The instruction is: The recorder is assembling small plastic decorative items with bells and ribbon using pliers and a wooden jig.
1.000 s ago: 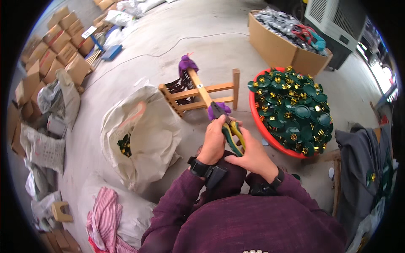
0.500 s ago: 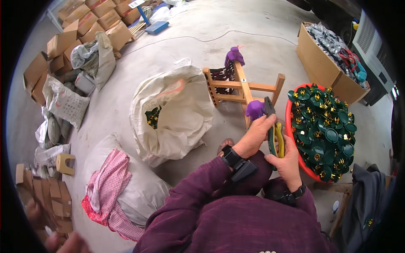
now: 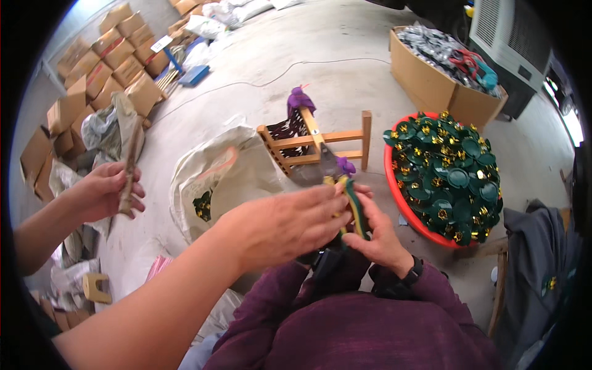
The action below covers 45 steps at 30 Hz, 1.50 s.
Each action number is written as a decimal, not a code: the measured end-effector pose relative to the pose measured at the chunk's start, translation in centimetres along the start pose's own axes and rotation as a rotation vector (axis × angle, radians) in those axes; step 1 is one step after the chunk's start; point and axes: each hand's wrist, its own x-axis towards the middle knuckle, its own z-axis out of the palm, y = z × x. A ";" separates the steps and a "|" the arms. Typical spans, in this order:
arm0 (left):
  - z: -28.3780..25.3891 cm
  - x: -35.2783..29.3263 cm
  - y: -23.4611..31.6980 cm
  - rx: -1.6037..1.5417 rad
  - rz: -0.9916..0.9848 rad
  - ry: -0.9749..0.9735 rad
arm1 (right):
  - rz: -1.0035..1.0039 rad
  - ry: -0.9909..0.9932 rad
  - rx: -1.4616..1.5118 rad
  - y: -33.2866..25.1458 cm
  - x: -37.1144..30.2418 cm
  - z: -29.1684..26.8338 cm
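Note:
My right hand (image 3: 383, 239) is closed around the yellow-and-green handles of a pair of pliers (image 3: 357, 209), whose dark jaws point away from me. A co-worker's bare forearm crosses from the lower left, and that hand (image 3: 287, 225) lies over the handles too. It hides my left hand; only my purple left sleeve (image 3: 271, 290) shows plainly, so its grip cannot be seen. The co-worker's other hand (image 3: 108, 191) holds a thin brownish stick-like piece (image 3: 129, 176). Just beyond the pliers is a wooden folding stool frame (image 3: 336, 137) with purple wrapping (image 3: 301, 102) on its bar.
A red tub (image 3: 390, 179) heaped with dark green discs and gold pieces stands on the right. Left of the stool, a white woven sack (image 3: 246, 160) gapes. Cartons (image 3: 117, 55) pile up at far left; a large carton (image 3: 422, 80) of wrapped goods stands far right.
The co-worker's arms have come in from the left, one hand reaching onto the pliers, the other raised with the stick-like piece. My left hand has become covered. The view has shifted.

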 end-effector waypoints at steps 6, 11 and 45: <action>3.5 -3.5 4.7 1.300 0.287 -0.303 | -0.233 -0.206 -0.229 -0.6 -1.0 0.9; 2.9 -5.4 7.1 1.706 0.281 -0.373 | -0.140 -0.169 -0.130 -0.7 -2.7 -0.6; -1.7 -3.2 -9.3 0.901 0.087 0.079 | -0.025 0.339 -0.843 -1.0 -13.1 -4.1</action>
